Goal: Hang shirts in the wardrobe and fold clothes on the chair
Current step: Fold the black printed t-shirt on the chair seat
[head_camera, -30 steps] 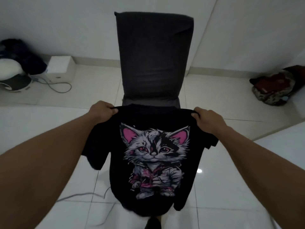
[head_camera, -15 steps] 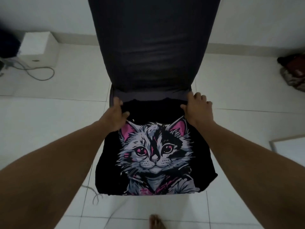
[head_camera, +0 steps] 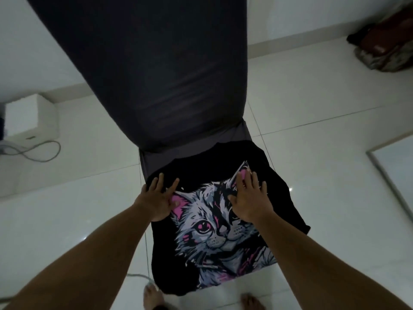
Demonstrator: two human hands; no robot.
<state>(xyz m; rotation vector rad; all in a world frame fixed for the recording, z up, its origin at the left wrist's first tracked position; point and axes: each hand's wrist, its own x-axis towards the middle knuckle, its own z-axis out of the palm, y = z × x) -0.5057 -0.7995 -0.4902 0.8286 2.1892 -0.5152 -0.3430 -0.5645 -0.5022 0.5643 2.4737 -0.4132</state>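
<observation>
A black T-shirt (head_camera: 201,173) with a grey and pink cat print lies spread on the seat of a dark grey chair (head_camera: 156,74), its lower part hanging over the seat's front edge. My left hand (head_camera: 157,199) lies flat on the shirt's left shoulder area with fingers spread. My right hand (head_camera: 248,198) lies flat on the cat's right ear with fingers spread. Neither hand grips the cloth. The chair's tall backrest fills the upper middle of the view.
White tiled floor surrounds the chair. A white box (head_camera: 29,115) with a grey cable (head_camera: 42,153) sits at the left wall. A dark red heap of cloth (head_camera: 384,43) lies at the upper right. A framed panel (head_camera: 397,175) lies at right. My bare feet (head_camera: 154,296) stand below the seat.
The shirt went from held up by its shoulders to lying on the seat. Both hands let go of the shoulders and now press flat on it. The view moved closer and tilted.
</observation>
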